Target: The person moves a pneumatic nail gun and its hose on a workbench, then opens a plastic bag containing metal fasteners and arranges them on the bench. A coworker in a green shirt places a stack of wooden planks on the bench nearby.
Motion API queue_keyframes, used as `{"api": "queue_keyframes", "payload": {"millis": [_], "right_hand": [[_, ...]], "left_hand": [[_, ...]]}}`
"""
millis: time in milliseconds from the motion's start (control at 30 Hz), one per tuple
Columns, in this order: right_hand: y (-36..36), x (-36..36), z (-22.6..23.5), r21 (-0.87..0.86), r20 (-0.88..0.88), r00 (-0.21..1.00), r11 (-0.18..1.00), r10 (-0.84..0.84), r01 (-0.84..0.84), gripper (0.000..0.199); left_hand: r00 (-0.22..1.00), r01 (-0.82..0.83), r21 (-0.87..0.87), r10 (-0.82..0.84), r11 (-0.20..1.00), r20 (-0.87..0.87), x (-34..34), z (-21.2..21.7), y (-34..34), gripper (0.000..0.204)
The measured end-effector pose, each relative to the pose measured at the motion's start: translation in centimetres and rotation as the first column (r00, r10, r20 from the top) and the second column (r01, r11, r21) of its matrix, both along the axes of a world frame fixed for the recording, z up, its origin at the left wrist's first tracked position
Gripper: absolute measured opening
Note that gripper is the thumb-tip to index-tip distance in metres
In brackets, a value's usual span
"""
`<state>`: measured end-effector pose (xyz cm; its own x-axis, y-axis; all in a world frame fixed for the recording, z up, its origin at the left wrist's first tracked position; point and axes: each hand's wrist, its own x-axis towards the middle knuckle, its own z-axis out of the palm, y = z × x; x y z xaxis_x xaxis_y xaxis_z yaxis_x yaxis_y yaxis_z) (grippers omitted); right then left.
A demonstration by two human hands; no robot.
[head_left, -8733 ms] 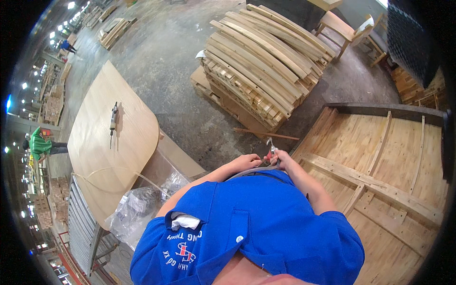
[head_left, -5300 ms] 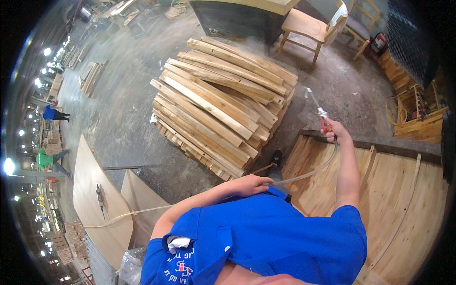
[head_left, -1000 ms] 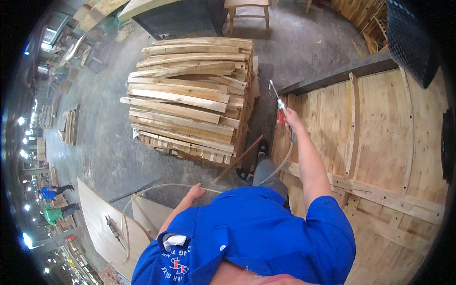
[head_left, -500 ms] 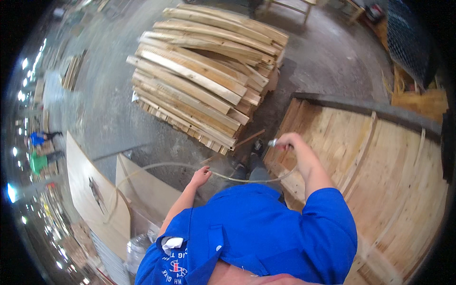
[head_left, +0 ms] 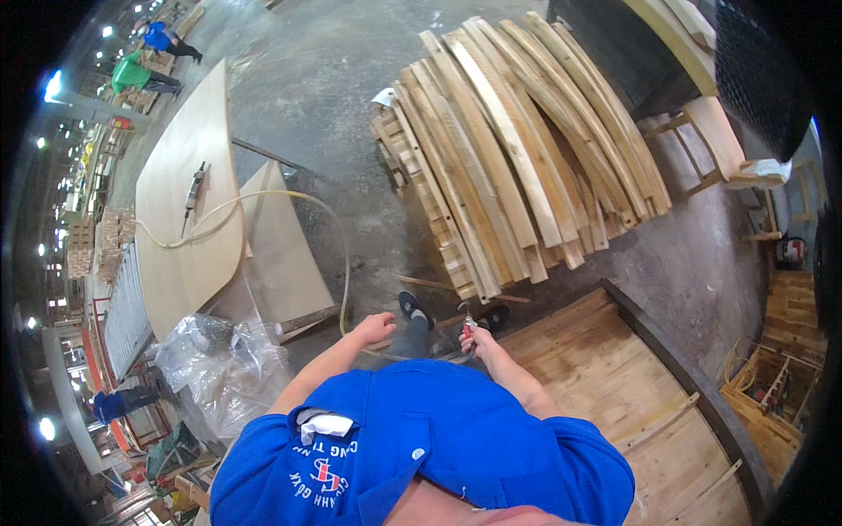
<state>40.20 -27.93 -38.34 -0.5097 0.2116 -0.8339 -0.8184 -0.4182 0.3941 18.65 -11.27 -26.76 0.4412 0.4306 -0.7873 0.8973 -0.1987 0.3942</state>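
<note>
The pile of curved wooden slats (head_left: 526, 140) fills the space ahead and to the right, with a framed wooden panel (head_left: 605, 377) low at the right and a pale board (head_left: 162, 254) off to the left. A clear hose (head_left: 346, 263) loops from the board down to the left forearm, passing beneath it near the wrist and on across the waist. The right hand (head_left: 478, 340) is beside the panel's near corner, its fingers clamped around the red handle of an air gun (head_left: 468, 327). The gun's long axis points away from the body, its small tip toward the slats' near end. The left hand (head_left: 377, 328) is well apart, left of the gun and just beside the hose; I cannot tell whether its fingers are together or apart.
</note>
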Motion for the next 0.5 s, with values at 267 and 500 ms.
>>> {"api": "queue_keyframes", "payload": {"millis": [267,500], "right_hand": [[12.1,-3.9,5.9,0.292,0.335,0.935,0.930,0.119,-0.223,0.025],[23.1,-0.7,11.8,0.269,0.815,0.576,0.918,-0.056,-0.292,0.023]], "left_hand": [[0.960,-0.253,0.022,0.248,0.967,0.132,-7.3,0.3,5.9,0.038],[0.977,-0.176,0.017,0.172,0.984,0.122,-12.9,-1.8,9.0,0.038]]}}
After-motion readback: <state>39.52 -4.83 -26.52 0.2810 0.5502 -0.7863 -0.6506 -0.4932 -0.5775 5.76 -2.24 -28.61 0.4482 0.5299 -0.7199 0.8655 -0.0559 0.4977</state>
